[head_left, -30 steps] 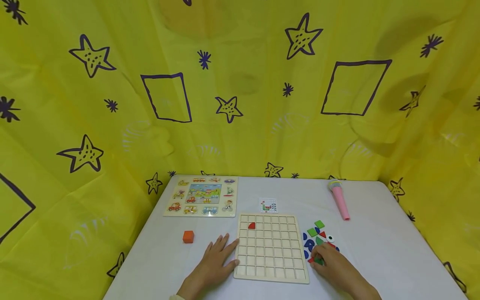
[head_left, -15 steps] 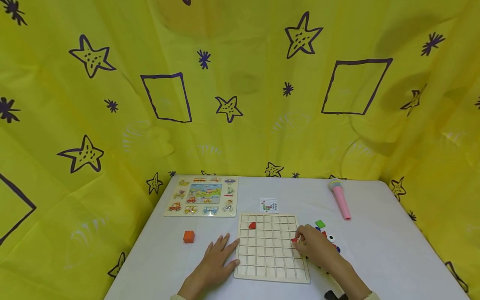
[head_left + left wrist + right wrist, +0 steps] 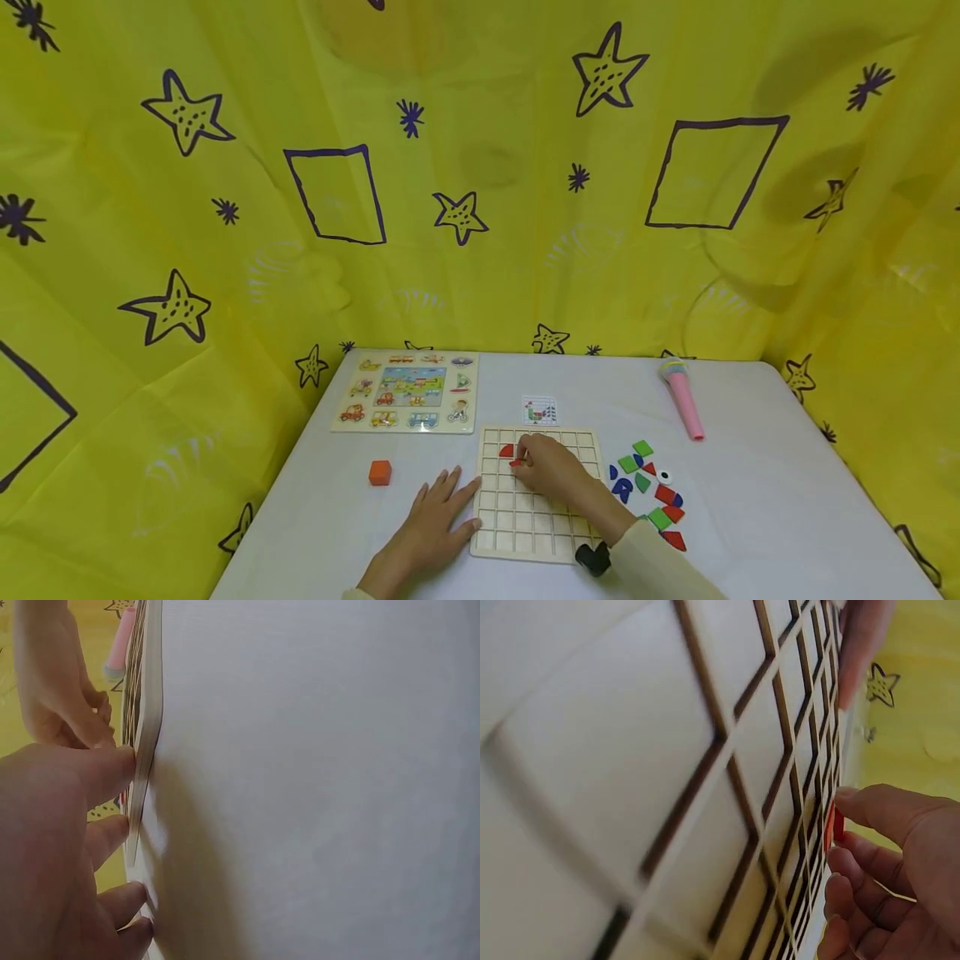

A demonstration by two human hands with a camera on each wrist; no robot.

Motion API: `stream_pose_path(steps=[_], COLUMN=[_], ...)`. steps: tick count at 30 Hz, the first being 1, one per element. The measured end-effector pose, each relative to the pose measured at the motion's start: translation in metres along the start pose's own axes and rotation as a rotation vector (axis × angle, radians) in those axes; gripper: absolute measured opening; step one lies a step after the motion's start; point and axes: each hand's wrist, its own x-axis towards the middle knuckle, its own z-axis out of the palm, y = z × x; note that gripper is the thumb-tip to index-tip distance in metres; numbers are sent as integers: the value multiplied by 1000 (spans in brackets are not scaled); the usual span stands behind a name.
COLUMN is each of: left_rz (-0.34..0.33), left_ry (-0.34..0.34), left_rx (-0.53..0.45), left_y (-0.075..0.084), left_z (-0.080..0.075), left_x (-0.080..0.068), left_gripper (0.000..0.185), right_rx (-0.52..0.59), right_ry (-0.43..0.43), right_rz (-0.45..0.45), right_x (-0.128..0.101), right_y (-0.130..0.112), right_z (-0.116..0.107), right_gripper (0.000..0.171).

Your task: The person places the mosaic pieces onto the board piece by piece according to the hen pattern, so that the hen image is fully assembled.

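A pale wooden grid board (image 3: 513,542) lies on the white table. One red quarter-circle piece (image 3: 507,451) sits in a cell of its second row. Just below and right of that piece, my right hand (image 3: 555,473) pinches a small red piece (image 3: 839,824) between thumb and index finger, close over the grid; the fingers partly cover its shape. My left hand (image 3: 431,523) lies flat with fingers spread at the board's left edge. In the left wrist view, the left thumb and index fingertips (image 3: 120,766) touch the board's side.
Several loose red, green and blue pieces (image 3: 665,494) lie right of the board. Behind it is a small picture card (image 3: 540,410). A vehicle puzzle board (image 3: 341,423) and an orange cube (image 3: 380,472) are at left, a pink toy microphone (image 3: 685,406) at back right.
My right hand has picked up a red piece from the loose pile and carried it left over the board to the upper-left cells. The left hand has stayed put.
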Motion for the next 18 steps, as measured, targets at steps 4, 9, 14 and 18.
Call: stream_pose_path(steps=[4,9,14,18], left_rz=[-7,-17,-23,-31], left_ry=[-5,-15,-21,-21], left_rx=[-7,-5,-7,2], left_y=[0,-1,-2,-1], left_z=[0,1,3,2], left_x=[0,1,2,2], left_gripper=[62,63,63,63], right_rx=[-34,-72,-85,-84], right_ry=[2,15,0,-8], right_rz=[-31,-30,-15,-27], right_x=[10,17,19,20], right_y=[-11,-21,-22,-22], right_z=[12,22,25,26], right_gripper=[15,16,16,16])
